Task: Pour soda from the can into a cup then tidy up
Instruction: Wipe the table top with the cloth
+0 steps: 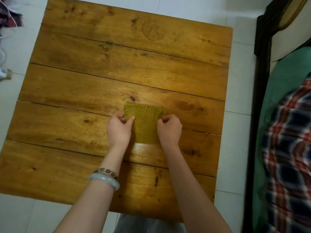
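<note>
A yellow-green textured cloth (145, 122) lies flat on the wooden table (84, 84), just right of its middle. My left hand (119, 128) pinches the cloth's left edge between thumb and curled fingers. On the opposite side, my right hand (169, 128) grips the right edge with curled fingers. Neither a can nor a cup is in view.
A bed with a dark wooden frame (259, 81), green sheet and a plaid fabric (289, 157) stands along the table's right side. Some clutter (10, 17) lies on the white tiled floor at the far left. Two bracelets (106, 178) circle my left wrist.
</note>
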